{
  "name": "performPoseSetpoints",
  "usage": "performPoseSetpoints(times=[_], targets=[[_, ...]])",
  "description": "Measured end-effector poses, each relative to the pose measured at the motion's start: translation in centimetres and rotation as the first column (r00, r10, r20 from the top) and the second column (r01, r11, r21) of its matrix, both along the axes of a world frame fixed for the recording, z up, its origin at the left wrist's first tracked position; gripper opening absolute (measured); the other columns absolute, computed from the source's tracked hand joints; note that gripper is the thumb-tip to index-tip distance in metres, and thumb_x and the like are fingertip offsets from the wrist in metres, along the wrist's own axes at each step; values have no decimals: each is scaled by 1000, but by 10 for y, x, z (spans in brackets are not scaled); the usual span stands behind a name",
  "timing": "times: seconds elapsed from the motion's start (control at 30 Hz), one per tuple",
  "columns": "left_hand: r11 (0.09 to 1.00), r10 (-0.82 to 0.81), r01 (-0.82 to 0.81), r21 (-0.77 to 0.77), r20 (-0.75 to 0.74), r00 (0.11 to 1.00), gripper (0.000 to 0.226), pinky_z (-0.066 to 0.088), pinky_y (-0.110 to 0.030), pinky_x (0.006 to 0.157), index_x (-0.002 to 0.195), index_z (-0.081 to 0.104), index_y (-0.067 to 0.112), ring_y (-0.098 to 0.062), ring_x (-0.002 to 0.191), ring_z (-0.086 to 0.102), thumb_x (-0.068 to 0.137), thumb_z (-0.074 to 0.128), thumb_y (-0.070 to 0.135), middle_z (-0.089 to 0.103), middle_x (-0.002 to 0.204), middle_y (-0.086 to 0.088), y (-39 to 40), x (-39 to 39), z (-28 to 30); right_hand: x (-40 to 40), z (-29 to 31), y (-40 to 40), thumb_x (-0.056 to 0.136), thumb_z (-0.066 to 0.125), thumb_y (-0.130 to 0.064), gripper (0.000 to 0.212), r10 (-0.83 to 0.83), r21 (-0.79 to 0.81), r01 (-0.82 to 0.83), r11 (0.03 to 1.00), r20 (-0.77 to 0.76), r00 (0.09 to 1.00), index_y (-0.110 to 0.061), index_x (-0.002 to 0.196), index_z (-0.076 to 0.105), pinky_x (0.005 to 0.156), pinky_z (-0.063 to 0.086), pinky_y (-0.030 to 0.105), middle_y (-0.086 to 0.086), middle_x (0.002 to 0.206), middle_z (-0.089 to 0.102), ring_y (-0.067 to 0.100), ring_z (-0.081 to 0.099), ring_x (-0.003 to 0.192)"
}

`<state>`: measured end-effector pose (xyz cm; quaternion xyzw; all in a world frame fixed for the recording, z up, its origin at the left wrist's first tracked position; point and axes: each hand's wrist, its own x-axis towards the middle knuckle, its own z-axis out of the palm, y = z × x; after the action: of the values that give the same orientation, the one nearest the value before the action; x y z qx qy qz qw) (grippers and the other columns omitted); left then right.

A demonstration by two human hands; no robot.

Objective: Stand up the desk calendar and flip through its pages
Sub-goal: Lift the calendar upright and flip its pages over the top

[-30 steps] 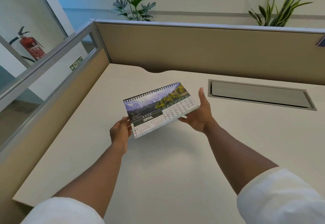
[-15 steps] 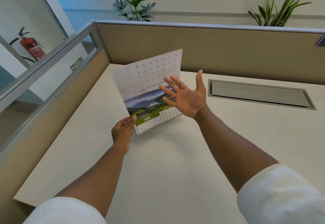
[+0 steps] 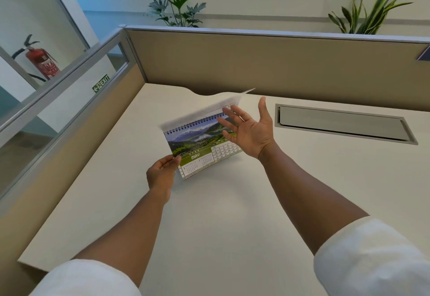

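From the head camera, a big pale desk (image 3: 209, 226) fills most of the frame. A tan wall panel (image 3: 256, 63) with a grey top rail stands along its far edge, and a glass-topped panel (image 3: 58, 100) runs down the left side. A grey flap (image 3: 342, 123) is set into the desk at the right middle. Two green plants (image 3: 176, 5) peek over the wall at the top. In the upper left, behind the glass, are a red fire extinguisher (image 3: 41, 62) and a green exit sign (image 3: 101, 83).

The desk calendar (image 3: 200, 149) is in the middle of the frame, held up above the desk. It shows MAY with a green hill picture. A blurry white page (image 3: 209, 108) sticks up past the rings at its top.

The left hand (image 3: 161, 174) pinches the calendar's lower left corner. The right hand (image 3: 250, 130) is spread wide, palm up, fingers apart, at the calendar's right side. Both sleeves are white.
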<state>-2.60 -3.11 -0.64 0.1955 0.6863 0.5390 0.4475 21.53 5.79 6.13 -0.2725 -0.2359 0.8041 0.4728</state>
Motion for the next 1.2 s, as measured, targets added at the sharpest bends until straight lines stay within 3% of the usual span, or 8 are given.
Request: performPoseSetpoints(times=[0.13,0.27,0.47,0.77,0.9,1.0,1.1,1.2], targets=[[1000,3,-3,15,17,1000,21,50,-12,58,90,69,21,-8,83,70,75,84,25,75,91,2,0,0,0,-7,11,2,75,44,-83,86,21,27,-20,999,-22,1000,-15,124,63,85,51,41,7,123,68,28,67,108],[1000,0,0,17,12,1000,19,50,-11,54,89,69,23,-6,82,69,76,82,25,74,90,4,-2,-1,1,-11,19,5,78,39,-82,89,28,36,-28,999,-7,1000,-17,138,51,91,48,44,3,142,58,31,62,121],[999,-15,14,31,19,1000,15,51,-11,52,90,68,23,-7,80,69,80,79,22,74,92,1,-3,-1,2,-17,23,9,80,38,-81,88,40,29,-40,999,18,999,-19,141,48,90,49,42,1,148,50,30,63,120],[999,-28,29,32,-16,999,17,49,-11,55,93,69,23,-7,81,69,80,80,23,74,93,3,-1,-3,0,-7,8,4,86,47,-70,72,-163,-41,175,984,208,964,-13,128,57,81,49,37,2,123,71,24,68,107],[999,-37,39,35,-46,998,17,49,-13,57,93,68,22,-9,81,70,81,79,22,74,93,1,-1,-3,0,-2,0,1,91,57,-52,45,-243,-126,338,933,475,846,-14,116,61,71,50,29,0,107,73,18,66,98],[998,-40,42,38,-53,998,14,49,-11,55,90,67,24,-8,81,69,82,78,22,74,93,2,-1,-3,1,4,-9,-3,94,61,-34,31,-215,-82,387,918,716,664,-12,115,58,60,46,25,5,114,65,17,61,89],[998,-48,50,35,-57,997,16,50,-14,56,95,67,22,-8,83,69,83,77,23,74,95,2,-2,-3,1,11,-22,-6,93,62,-25,43,-221,27,361,932,833,506,-12,133,52,67,41,26,6,129,58,18,54,93],[998,-55,57,39,-54,997,17,51,-12,54,97,67,21,-9,82,69,83,77,22,73,96,1,-3,-2,2,16,-32,-10,91,64,-23,49,-173,45,284,958,880,443,-13,137,50,76,40,29,7,134,58,18,50,98]])
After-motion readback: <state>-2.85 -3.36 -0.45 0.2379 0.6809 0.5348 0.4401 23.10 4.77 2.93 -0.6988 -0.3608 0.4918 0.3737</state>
